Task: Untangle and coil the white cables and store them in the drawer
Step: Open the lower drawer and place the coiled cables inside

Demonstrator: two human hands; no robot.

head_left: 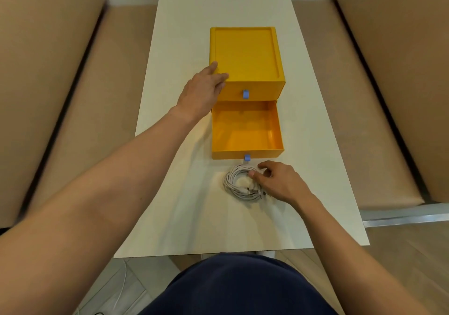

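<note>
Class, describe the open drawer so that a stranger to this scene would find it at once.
On the white table stands a yellow two-drawer box. Its lower drawer, just behind the coiled white cables, is pulled out toward the person, empty, with a blue tab on its front. The upper drawer, unlike it, is shut.

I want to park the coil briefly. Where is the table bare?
Bare: the table between the coiled white cables and its near edge, the strip right of the yellow drawer unit, the far end behind it. Crowded: the gap between open lower drawer and cables, where the right hand grips; left hand rests on the unit.
</note>
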